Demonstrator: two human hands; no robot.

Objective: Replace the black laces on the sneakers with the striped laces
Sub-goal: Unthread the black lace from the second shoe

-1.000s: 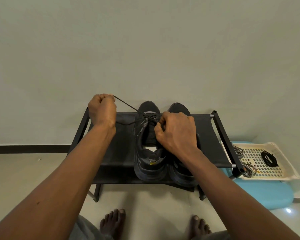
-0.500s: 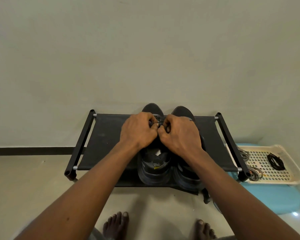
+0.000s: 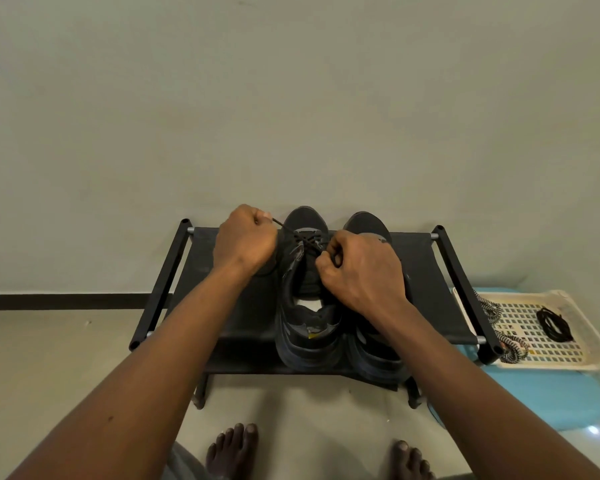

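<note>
A plain grey wall [image 3: 291, 98] rises behind a black shoe rack [image 3: 426, 271] on a pale floor. Half a second ago both hands were bunched together over the lacing. Now the left hand [image 3: 245, 240] has drawn out towards the rack's back left corner, stretching the black lace [image 3: 291, 233] taut from the left sneaker [image 3: 305, 341]. The rack's left half lies bare, and the right sneaker [image 3: 364, 223] sits just beside the first. The left hand is fisted round the lace end, while the right hand [image 3: 361, 268] has its fingers curled, pinching the lace at the eyelets. Beyond the rack's right edge, a cream tray [image 3: 534, 294] holds the striped laces [image 3: 513, 348] and a coiled black lace [image 3: 553, 323].
</note>
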